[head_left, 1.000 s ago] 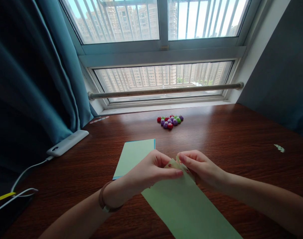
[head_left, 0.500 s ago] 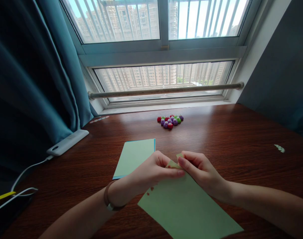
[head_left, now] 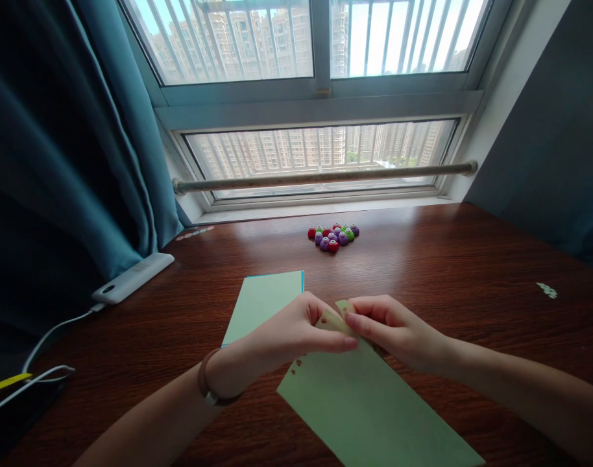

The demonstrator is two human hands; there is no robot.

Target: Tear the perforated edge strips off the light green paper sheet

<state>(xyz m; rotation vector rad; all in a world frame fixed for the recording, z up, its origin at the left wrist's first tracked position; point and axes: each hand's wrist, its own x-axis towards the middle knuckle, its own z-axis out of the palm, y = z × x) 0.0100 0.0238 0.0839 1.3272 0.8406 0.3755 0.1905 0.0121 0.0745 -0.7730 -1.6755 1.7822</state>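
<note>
Pale green paper sheet (head_left: 374, 405), low in my remote view, slanting from both hands toward five o'clock. Left hand (head_left: 296, 332) pinches its upper edge, thumb on top, fingers mostly hidden below; brown band (head_left: 202, 383) at the wrist. Right hand (head_left: 396, 327) pinches the sheet's top corner between thumb and index finger, close to the left thumb. Small brown shapes (head_left: 298, 363) dot the edge facing ten (holes or print, I cannot tell). Taking the hands as centre: paper pile (head_left: 262, 308), green on top, blue at the rim, toward half past nine; red, purple and green pieces (head_left: 332, 239) clustered at twelve; pale bits (head_left: 547, 290) at three; white device (head_left: 133, 279), cabled, farther out past nine.
</note>
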